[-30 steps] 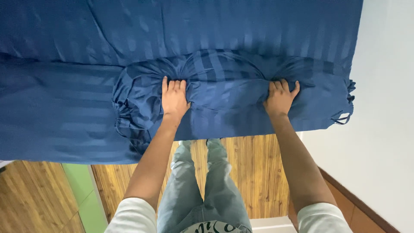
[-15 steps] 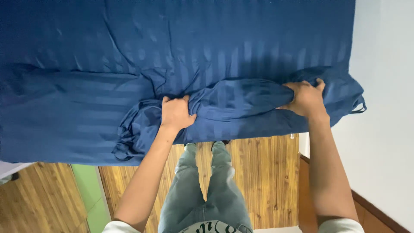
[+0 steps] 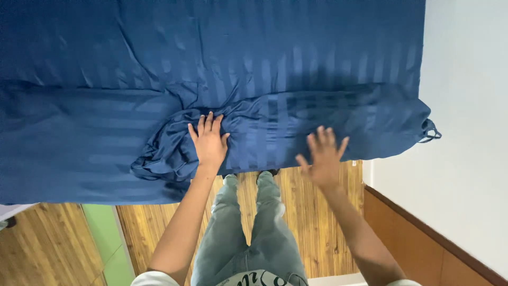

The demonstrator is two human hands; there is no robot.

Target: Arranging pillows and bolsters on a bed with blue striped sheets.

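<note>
1. Left hand (image 3: 209, 142): flat, fingers spread, palm pressing the bunched fold of the dark blue striped sheet (image 3: 296, 127). Not gripping.
2. Right hand (image 3: 323, 156): open, fingers splayed, blurred, over the sheet's near edge; contact unclear.
3. Sheet covers the bed (image 3: 79, 53); rolled bundle runs from the left hand rightward past the right hand.
4. Versus 0.5 s ago: right hand released the roll's right end and moved inward; left hand unclenched.

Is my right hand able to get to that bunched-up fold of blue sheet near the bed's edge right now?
Probably yes. The right hand hovers open just by the bunched blue sheet, with nothing between them; the left hand presses farther left.
</note>
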